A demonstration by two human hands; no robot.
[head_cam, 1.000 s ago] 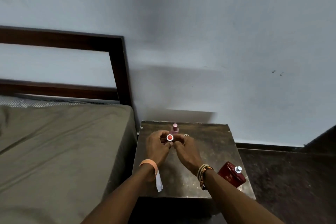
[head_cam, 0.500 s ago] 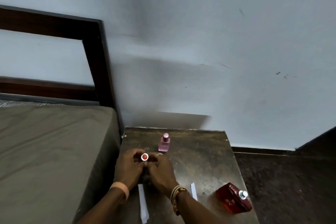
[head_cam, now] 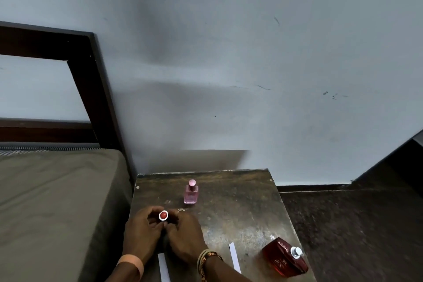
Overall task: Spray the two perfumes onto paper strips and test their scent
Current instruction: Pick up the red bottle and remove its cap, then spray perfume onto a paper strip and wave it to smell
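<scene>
Both hands (head_cam: 163,233) lower now, grip closed around red-topped cap (head_cam: 163,215), pink bottle (head_cam: 191,192) beyond.

Both hands, left hand (head_cam: 143,233) and right hand (head_cam: 184,236), grip red-topped cap (head_cam: 163,215); pink perfume (head_cam: 191,192) upright behind.

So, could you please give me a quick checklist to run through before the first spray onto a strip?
1. Pink bottle upright on the table: ok.
2. Red bottle upright: not ok, it lies tilted near the front right corner.
3. Two paper strips laid out, left strip and right strip: ok.
4. Red-topped cap held between left hand and right hand: ok.
5. A hand free for a bottle: not ok.
6. Pink bottle's nozzle uncovered: cannot tell.
</scene>
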